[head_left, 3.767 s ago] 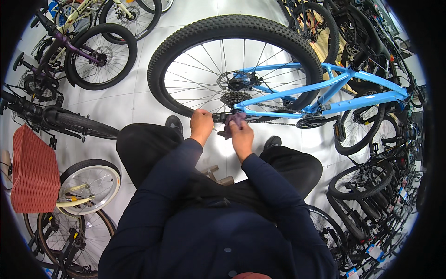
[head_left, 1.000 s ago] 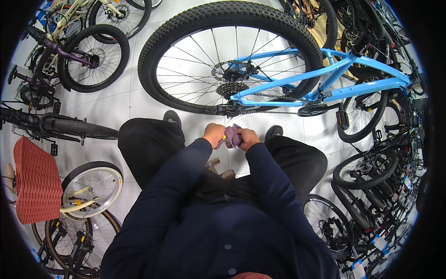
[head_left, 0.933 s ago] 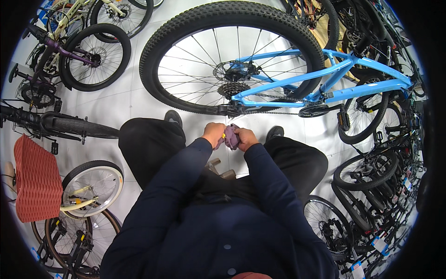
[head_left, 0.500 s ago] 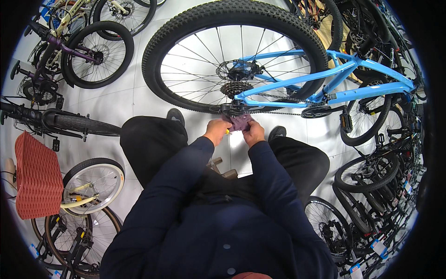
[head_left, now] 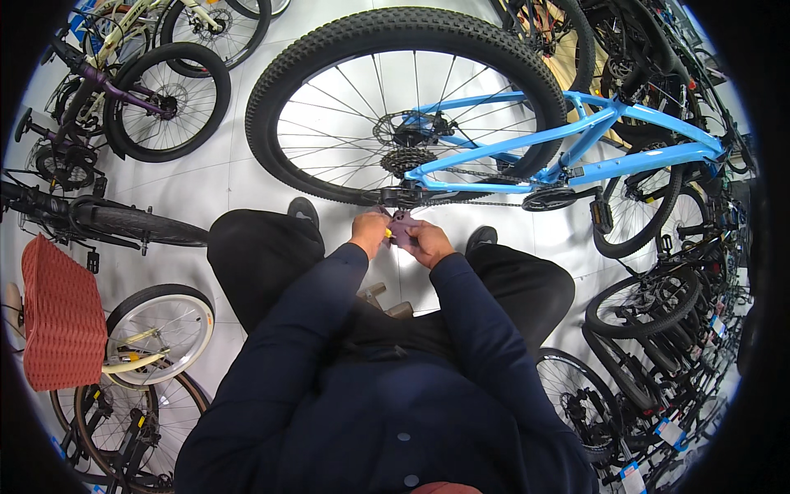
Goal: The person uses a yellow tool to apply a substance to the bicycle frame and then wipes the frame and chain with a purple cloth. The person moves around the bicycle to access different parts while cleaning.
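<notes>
Purple cloth (head_left: 402,230) — right fingers (head_left: 423,235) pinch it; left fingers (head_left: 372,224) curled, hold unclear (yellow bit (head_left: 388,233) half-hidden).

The cloth (head_left: 402,230) sits between the left grip (head_left: 369,232) and right grip (head_left: 429,244), before the derailleur (head_left: 401,198), the wheel (head_left: 409,132) beyond, the basket (head_left: 63,317) far left.

There are two bare hands, one left hand (head_left: 369,232) and one right hand (head_left: 429,244), with one purple cloth (head_left: 402,231). Two dark shoes (head_left: 304,211) and two shirt buttons (head_left: 403,437) show. One blue bicycle frame (head_left: 605,119) has one knobby tire (head_left: 411,20), one cassette (head_left: 405,162), one brake rotor (head_left: 397,129) and one visible pedal (head_left: 602,216). There is one red woven basket (head_left: 62,317). The bicycles (head_left: 646,300) crowded at right overlap too much to count.
</notes>
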`<state>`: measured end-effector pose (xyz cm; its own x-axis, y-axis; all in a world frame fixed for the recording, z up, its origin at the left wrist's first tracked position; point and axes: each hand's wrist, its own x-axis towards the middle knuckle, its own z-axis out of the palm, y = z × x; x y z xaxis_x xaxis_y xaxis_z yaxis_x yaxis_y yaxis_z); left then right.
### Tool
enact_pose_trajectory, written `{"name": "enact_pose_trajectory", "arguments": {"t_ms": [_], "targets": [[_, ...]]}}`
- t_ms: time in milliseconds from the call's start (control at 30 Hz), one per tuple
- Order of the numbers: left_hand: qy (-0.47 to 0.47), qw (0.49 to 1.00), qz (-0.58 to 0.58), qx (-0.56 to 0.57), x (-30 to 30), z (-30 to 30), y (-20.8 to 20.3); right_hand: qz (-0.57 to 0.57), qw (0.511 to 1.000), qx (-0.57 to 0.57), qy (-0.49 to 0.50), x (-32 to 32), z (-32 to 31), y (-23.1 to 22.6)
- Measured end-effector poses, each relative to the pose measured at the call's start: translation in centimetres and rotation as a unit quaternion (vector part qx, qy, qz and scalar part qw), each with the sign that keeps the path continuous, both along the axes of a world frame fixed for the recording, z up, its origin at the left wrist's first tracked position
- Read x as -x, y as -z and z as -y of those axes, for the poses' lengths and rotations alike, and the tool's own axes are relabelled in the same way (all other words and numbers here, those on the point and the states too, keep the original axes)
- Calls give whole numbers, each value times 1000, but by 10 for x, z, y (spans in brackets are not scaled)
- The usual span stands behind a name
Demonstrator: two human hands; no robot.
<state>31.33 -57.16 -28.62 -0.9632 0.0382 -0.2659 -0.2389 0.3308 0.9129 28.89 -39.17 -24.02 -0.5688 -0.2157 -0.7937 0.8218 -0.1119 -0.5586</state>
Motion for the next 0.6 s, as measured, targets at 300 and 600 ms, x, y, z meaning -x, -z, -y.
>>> {"name": "enact_pose_trajectory", "arguments": {"t_ms": [300, 600], "targets": [[-107, 848, 424, -299, -13, -28, -42, 61, 991, -43, -109, -7, -5, -27], [-274, 849, 275, -359, -8, -20, -25, -356, 776, -263, -450, 35, -45, -147]]}}
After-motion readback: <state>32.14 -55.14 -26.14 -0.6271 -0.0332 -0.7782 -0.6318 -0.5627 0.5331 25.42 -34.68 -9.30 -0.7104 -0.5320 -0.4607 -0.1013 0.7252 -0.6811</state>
